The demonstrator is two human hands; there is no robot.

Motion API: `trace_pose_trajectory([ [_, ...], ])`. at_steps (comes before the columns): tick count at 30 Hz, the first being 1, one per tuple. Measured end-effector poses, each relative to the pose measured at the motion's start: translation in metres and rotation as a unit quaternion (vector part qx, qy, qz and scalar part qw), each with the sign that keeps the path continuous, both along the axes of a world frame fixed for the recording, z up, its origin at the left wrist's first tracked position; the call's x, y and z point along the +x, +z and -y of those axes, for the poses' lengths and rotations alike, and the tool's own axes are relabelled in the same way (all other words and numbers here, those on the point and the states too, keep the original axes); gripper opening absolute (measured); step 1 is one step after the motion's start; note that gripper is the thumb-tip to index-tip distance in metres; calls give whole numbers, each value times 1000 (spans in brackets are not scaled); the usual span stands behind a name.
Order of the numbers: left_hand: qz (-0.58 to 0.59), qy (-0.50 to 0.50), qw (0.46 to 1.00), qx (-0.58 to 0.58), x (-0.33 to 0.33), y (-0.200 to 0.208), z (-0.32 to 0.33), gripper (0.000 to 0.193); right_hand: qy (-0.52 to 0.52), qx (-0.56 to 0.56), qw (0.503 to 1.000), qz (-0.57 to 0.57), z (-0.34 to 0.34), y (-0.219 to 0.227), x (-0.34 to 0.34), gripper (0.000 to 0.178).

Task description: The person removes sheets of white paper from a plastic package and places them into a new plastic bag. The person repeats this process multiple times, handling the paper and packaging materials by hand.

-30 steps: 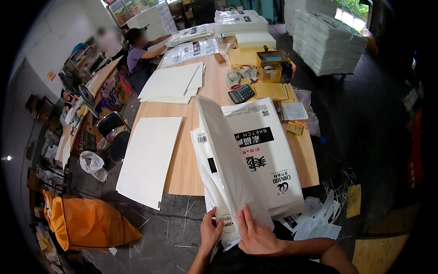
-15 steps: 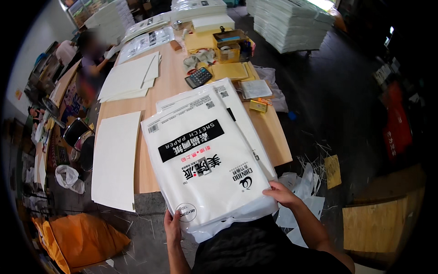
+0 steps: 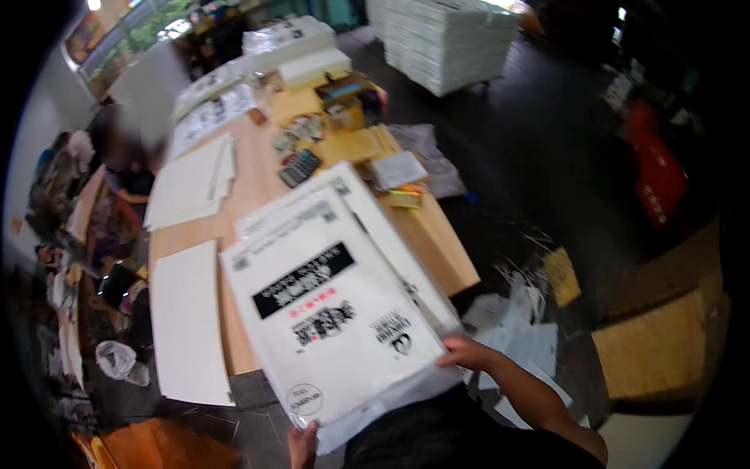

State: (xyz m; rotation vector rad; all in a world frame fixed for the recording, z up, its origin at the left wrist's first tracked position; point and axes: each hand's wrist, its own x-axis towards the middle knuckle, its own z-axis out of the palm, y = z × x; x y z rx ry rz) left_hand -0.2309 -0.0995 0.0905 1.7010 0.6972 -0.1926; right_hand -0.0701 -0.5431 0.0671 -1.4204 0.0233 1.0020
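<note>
A large clear-wrapped pack of white paper (image 3: 359, 344), with black and red print, lies at a slant toward my body. Its far part rests over other similar packs (image 3: 375, 223) on the table. My left hand (image 3: 303, 444) grips its near left corner, thumb on top. At the near right corner, my right hand (image 3: 466, 353) pinches the edge, fingers partly hidden underneath. A loose flap of clear wrapping (image 3: 351, 418) hangs along the near edge, between the hands and my dark shirt.
White sheet stacks (image 3: 187, 316) lie along the left of the wooden table (image 3: 449, 258). Beyond the packs are a calculator (image 3: 300, 167) and a yellow box (image 3: 344, 117). Someone sits at the far left. Paper scraps (image 3: 516, 344) litter the floor at right; an orange sack (image 3: 160, 445) lies at lower left.
The whole view has shifted and turned slightly, with some blur. The pack sits a little lower and further left in the picture. Both hands keep hold of its near corners.
</note>
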Motion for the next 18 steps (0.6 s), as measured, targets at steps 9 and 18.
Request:
trace_pose_trajectory([
  [9, -29, 2, 1000, 6, 21, 71, -30, 28, -143, 88, 980, -110, -70, 37, 44, 40],
  [18, 377, 225, 810, -390, 21, 27, -51, 45, -195, 147, 970, 11, -167, 65, 99, 31],
])
